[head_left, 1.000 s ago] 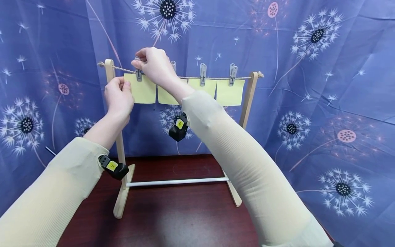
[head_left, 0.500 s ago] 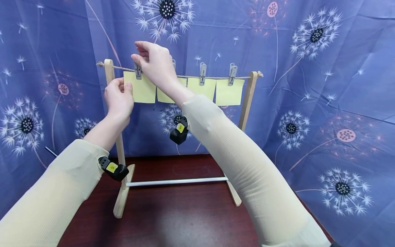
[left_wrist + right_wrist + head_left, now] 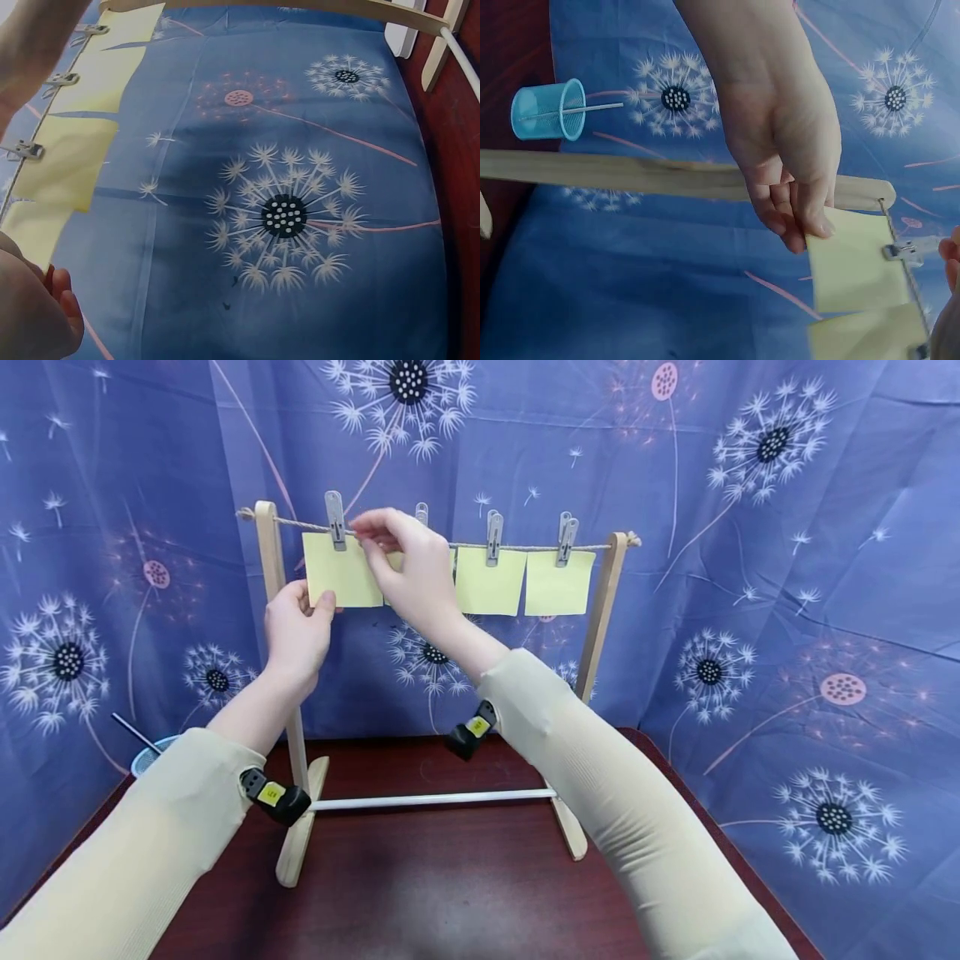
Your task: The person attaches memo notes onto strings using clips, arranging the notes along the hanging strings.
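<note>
Four-sided yellow paper sheets hang in a row from a twine line [image 3: 292,524], held by grey clips. My left hand [image 3: 297,631] pinches the lower left corner of the leftmost yellow sheet [image 3: 337,578], thumb in front; the right wrist view shows this pinch on the sheet [image 3: 859,262] too. A grey clip [image 3: 335,520] stands upright on that sheet's top edge. Just right of it, my right hand [image 3: 416,568] has bent fingers near the sheet's upper right part, with thumb and fingertips apart. It covers most of the second sheet. The left wrist view shows several sheets [image 3: 66,161].
The wooden frame has a left post [image 3: 272,547], a right post [image 3: 603,610] and a white crossbar [image 3: 427,799] low down. A blue mesh cup [image 3: 546,112] with a thin stick stands beyond the left post. Patterned blue cloth [image 3: 750,610] hangs behind the dark table [image 3: 465,877].
My right hand has left the leftmost clip, moving right and down beside it. My left hand has slid from the sheet's left edge down to its lower corner.
</note>
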Demonstrator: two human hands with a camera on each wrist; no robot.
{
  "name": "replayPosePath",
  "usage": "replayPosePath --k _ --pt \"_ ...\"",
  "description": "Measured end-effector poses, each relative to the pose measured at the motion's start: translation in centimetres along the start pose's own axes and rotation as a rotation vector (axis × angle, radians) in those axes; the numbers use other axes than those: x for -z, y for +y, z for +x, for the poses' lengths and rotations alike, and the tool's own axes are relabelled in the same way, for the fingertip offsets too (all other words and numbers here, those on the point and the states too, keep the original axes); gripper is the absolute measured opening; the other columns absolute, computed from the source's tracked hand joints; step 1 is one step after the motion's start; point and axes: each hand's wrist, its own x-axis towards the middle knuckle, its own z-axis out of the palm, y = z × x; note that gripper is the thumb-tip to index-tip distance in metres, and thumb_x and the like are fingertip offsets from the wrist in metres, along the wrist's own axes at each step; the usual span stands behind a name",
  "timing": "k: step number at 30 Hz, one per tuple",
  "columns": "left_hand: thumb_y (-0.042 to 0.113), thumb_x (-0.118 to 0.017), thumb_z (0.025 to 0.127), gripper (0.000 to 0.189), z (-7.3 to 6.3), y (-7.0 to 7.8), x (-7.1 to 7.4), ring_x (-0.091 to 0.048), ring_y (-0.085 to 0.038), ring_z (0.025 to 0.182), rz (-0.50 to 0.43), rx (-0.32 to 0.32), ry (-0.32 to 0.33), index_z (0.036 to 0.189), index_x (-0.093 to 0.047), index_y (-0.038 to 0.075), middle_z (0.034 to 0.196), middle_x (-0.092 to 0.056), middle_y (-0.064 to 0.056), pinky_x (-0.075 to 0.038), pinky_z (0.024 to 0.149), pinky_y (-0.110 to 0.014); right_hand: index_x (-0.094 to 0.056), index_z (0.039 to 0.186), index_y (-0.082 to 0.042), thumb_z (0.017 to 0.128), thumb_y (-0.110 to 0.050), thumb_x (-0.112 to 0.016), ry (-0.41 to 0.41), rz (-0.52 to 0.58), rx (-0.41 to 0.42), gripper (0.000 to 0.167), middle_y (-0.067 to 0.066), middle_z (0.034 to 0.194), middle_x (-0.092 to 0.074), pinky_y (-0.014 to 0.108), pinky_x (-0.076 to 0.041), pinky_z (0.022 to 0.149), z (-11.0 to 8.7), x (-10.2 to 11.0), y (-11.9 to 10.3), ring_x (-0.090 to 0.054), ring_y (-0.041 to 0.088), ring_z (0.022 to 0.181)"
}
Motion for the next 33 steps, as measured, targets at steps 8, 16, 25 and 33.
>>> replayPosePath --k 8,16,25,33 --pt "0.019 -0.05 0.102 0.035 -1.5 -2.8 0.0 -0.059 0.004 0.083 -0.041 -0.018 -0.079 0.129 -0.056 -0.002 0.096 -0.062 0.007 -0.046 0.095 -0.024 -0.069 0.099 0.006 0.09 0.004 -0.06 0.059 -0.009 0.025 0.013 0.018 0.097 -0.073 0.016 -0.051 0.081 -5.4 0.6 3.6 -0.07 0.024 0.085" --pt "0.023 -0.057 0.1 0.037 -3.3 -6.8 -0.7 -0.061 0.007 0.08 -0.053 -0.061 -0.183 0.124 -0.059 -0.004 0.096 -0.069 -0.001 -0.046 0.082 -0.012 -0.071 0.096 0.002 0.089 0.0 -0.063 0.089 -0.016 -0.052 0.011 0.015 0.093 -0.073 0.025 -0.055 0.079 -11.1 1.5 5.9 -0.07 0.024 0.081" --pt "0.024 -0.065 0.095 0.032 -5.5 -11.4 -1.6 -0.063 0.001 0.081 -0.015 -0.075 -0.387 0.113 -0.066 -0.002 0.088 -0.071 0.004 -0.049 0.078 -0.016 -0.072 0.094 0.002 0.086 0.005 -0.065 0.055 0.048 -0.227 0.01 0.016 0.091 -0.074 0.024 -0.054 0.072 -17.3 2.0 7.8 -0.072 0.028 0.079" --pt "0.013 -0.067 0.092 0.022 -8.4 -15.0 -2.3 -0.064 -0.001 0.079 -0.02 -0.074 -0.486 0.107 -0.068 -0.003 0.093 -0.073 -0.012 -0.05 0.073 -0.019 -0.071 0.096 0.005 0.087 0.006 -0.063 -0.029 0.119 -0.413 0.011 0.019 0.091 -0.074 0.026 -0.056 0.075 -22.3 2.1 8.8 -0.072 0.033 0.081"
